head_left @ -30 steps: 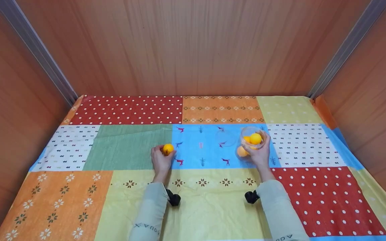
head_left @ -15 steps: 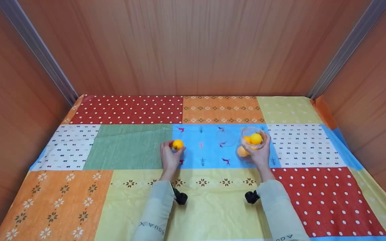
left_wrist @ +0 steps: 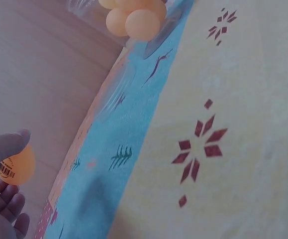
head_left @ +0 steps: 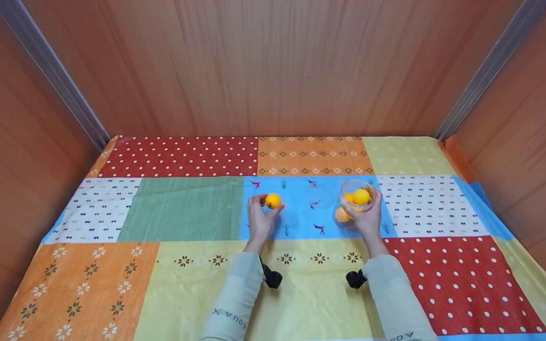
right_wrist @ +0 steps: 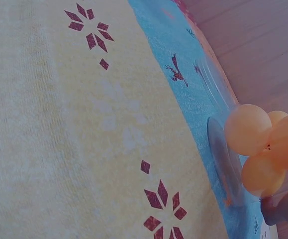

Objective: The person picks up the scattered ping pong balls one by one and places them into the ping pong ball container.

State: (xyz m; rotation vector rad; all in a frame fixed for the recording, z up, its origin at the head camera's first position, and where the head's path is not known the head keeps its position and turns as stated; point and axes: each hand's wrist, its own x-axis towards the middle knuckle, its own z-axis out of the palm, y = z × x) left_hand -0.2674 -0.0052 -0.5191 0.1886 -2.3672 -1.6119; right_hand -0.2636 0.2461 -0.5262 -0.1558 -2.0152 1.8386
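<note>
The left hand [head_left: 259, 219] pinches an orange ball [head_left: 273, 201] between thumb and fingertips; the ball sits at the far tip of the hand, lifted over the blue patch of the patchwork cloth [head_left: 301, 293]. The left wrist view shows the thumb over the ball's top and a small barcode sticker on its side. To the right of that hand, well apart from it, the right hand [head_left: 367, 219] curls round the near side of a clear jar [head_left: 358, 196], its fingers wrapped against the wall. The jar holds several orange balls [head_left: 361, 196], which lie just beyond the right fingers. Between the two hands, nearer the jar, a clear lid [head_left: 319, 195] lies on the blue patch. Farther off rises the wooden back wall [head_left: 273, 66].
</note>
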